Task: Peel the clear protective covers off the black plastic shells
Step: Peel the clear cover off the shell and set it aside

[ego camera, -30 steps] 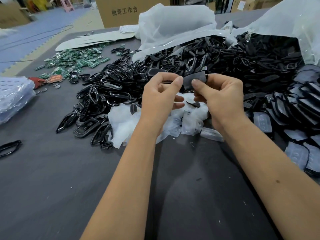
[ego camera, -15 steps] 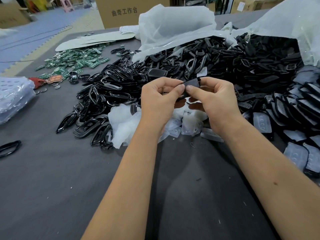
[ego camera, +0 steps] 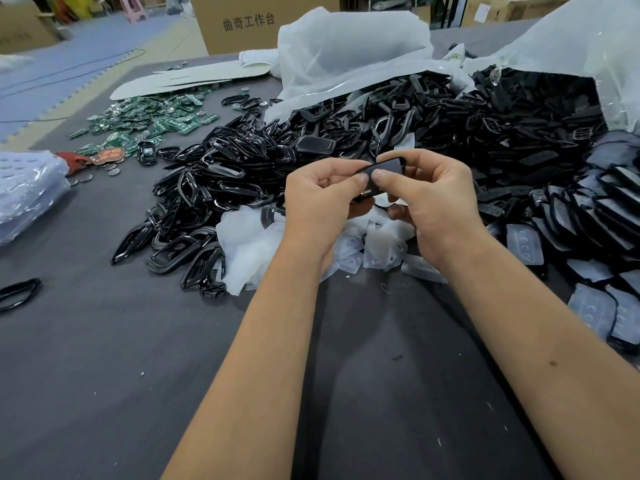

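One black plastic shell (ego camera: 389, 169) is held above the table between both hands. My left hand (ego camera: 322, 202) pinches its left end with thumb and curled fingers. My right hand (ego camera: 433, 202) grips its right part, thumb pressed on the face. Whether a clear cover is still on it I cannot tell. Below the hands lies a heap of peeled clear covers (ego camera: 374, 251). Covered shells (ego camera: 595, 306) lie in rows at the right.
A big pile of black frames and shells (ego camera: 277, 168) spreads behind the hands, spilling from white plastic bags (ego camera: 346, 46). Green circuit boards (ego camera: 149, 119) lie far left, a clear bag (ego camera: 27, 192) at the left edge. The dark table (ego camera: 138, 375) continues toward me.
Both hands have stayed close together while turning the shell; it has tipped from an upright face to lying more flat between the fingers, and the hands have dropped slightly.
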Motion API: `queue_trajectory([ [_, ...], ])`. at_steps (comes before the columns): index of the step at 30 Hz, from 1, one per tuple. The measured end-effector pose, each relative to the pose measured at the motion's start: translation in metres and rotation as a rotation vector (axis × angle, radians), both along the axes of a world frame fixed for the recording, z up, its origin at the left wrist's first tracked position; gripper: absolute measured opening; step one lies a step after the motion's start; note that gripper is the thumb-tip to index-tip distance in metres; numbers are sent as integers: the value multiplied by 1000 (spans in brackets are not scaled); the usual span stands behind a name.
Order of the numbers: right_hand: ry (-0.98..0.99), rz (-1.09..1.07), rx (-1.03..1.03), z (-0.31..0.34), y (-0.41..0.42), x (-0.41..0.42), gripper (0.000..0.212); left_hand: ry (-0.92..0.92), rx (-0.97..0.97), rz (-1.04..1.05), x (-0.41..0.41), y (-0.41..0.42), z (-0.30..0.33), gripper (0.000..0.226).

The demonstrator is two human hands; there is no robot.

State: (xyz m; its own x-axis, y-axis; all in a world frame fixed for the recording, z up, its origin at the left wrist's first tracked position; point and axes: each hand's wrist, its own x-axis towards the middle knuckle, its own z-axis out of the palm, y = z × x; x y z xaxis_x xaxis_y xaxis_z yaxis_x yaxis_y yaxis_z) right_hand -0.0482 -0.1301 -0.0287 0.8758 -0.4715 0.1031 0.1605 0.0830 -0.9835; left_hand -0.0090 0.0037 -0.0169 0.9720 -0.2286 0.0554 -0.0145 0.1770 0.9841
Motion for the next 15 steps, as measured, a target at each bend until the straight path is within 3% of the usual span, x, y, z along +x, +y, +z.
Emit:
queue_trajectory([
  [6, 5, -18, 182, 4, 3, 0, 13, -6, 20, 2, -2, -4, 3, 15],
  [15, -63, -86, 54, 3, 8, 2, 26, -13, 37, 13, -1, -2, 3, 17],
])
